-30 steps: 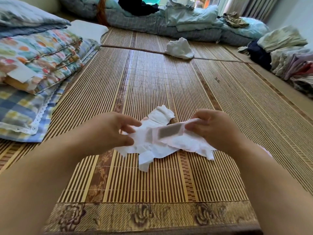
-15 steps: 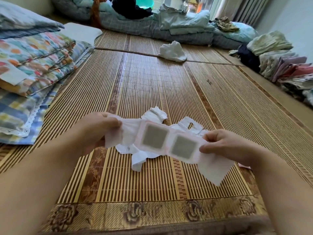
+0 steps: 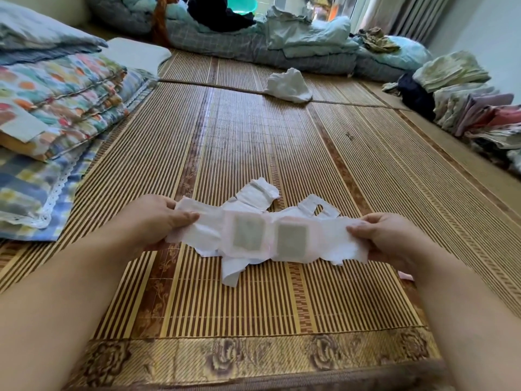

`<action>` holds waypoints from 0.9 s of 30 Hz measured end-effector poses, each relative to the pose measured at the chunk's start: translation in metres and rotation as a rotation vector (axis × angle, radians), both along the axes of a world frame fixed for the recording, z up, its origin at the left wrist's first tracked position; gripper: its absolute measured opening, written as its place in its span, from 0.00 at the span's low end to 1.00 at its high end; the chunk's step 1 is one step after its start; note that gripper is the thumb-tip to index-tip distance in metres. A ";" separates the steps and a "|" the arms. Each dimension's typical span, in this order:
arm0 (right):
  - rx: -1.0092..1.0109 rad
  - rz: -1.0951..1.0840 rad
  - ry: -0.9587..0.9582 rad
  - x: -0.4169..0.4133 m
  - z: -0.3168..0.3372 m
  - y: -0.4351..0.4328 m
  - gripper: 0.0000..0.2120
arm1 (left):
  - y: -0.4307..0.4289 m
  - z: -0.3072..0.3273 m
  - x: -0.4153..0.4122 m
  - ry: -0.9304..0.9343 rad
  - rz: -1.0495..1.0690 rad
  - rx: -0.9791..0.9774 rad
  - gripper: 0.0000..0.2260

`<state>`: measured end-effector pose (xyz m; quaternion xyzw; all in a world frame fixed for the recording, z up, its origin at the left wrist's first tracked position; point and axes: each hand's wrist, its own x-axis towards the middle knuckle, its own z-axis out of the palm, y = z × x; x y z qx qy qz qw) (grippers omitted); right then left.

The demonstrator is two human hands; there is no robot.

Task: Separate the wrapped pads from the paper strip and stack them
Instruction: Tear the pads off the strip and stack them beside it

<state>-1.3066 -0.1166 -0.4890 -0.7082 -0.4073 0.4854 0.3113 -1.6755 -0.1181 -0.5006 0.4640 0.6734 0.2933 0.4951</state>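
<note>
A person's left hand (image 3: 158,218) and right hand (image 3: 386,235) pinch opposite ends of a paper strip (image 3: 267,238) bearing two wrapped pads (image 3: 248,232), stretched above a bamboo mat (image 3: 253,142); separating looks about to start, likely needing a tear between them

white paper strip (image 3: 335,244) stretched flat, two grey-green wrapped pads (image 3: 248,232) side by side

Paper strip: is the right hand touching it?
Touching. The head view shows the right hand pinching the paper strip's right end, thumb on top.
</note>
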 end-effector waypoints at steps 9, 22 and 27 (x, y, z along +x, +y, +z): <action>0.148 0.008 0.144 -0.072 -0.002 0.010 0.07 | -0.004 0.005 0.011 -0.008 -0.031 0.154 0.08; 0.062 0.198 -0.082 -0.109 -0.007 0.003 0.27 | -0.007 -0.005 0.056 -0.204 -0.142 0.118 0.05; 0.089 0.249 -0.192 -0.104 -0.004 -0.001 0.19 | -0.010 -0.010 0.068 -0.090 -0.237 0.139 0.05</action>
